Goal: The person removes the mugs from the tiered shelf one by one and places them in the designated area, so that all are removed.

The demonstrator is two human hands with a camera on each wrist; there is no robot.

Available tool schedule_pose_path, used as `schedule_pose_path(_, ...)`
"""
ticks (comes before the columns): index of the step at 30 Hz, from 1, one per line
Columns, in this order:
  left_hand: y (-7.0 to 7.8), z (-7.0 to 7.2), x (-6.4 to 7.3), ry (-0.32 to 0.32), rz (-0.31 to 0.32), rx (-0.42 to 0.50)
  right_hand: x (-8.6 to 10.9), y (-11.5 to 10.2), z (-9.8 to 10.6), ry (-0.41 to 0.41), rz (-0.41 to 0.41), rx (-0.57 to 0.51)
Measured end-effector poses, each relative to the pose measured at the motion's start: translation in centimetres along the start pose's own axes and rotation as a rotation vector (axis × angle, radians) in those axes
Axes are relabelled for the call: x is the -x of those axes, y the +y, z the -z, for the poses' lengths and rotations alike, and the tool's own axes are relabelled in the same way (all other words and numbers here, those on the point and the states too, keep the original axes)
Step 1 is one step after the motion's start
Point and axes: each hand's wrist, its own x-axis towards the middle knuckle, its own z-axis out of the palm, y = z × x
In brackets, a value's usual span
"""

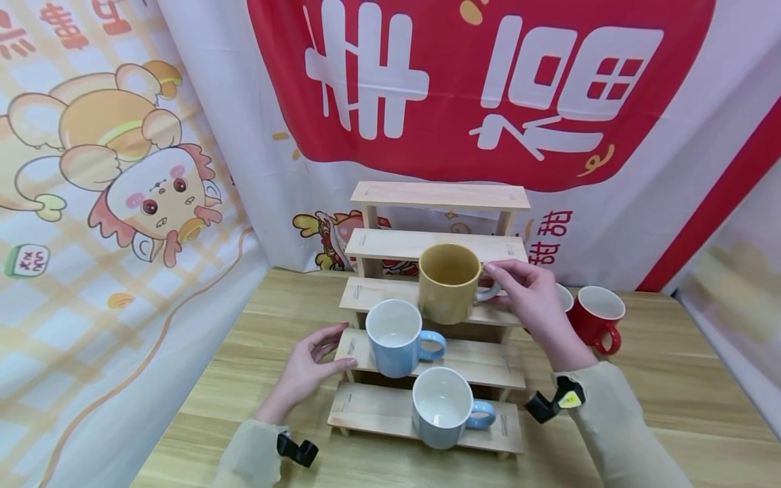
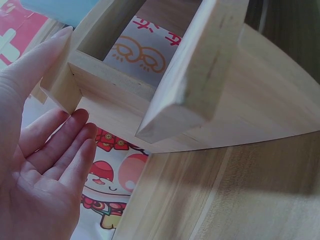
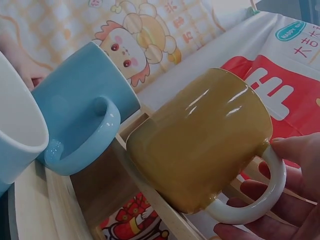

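Observation:
My right hand [image 1: 531,298] holds a mustard-yellow mug [image 1: 448,288] by its white handle [image 3: 250,207], thumb at the handle's top and fingers behind it. The mug is upright over the middle step of a wooden tiered stand [image 1: 372,396]. At the stand's left end, my left hand [image 1: 311,362] grips a lower step, thumb on one edge and fingertips at the other, seen close in the left wrist view. Just right of that hand a light blue mug [image 1: 393,346] sits on the second step from the bottom. Another pale blue mug [image 1: 442,410] stands on the lowest step.
On the table [image 1: 689,366] right of the stand is a red mug [image 1: 598,315], with another mug [image 1: 564,297] partly hidden behind my right hand. A printed cloth [image 1: 488,88] hangs behind the stand, and a patterned cloth [image 1: 122,305] covers the left side.

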Motion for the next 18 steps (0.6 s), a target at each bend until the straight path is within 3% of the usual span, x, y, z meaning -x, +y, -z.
schedule_pose_path(18,-0.11,-0.11,-0.11,0.010,-0.018,0.037,0.15,0.58,0.53,-0.098,-0.046,-0.102)
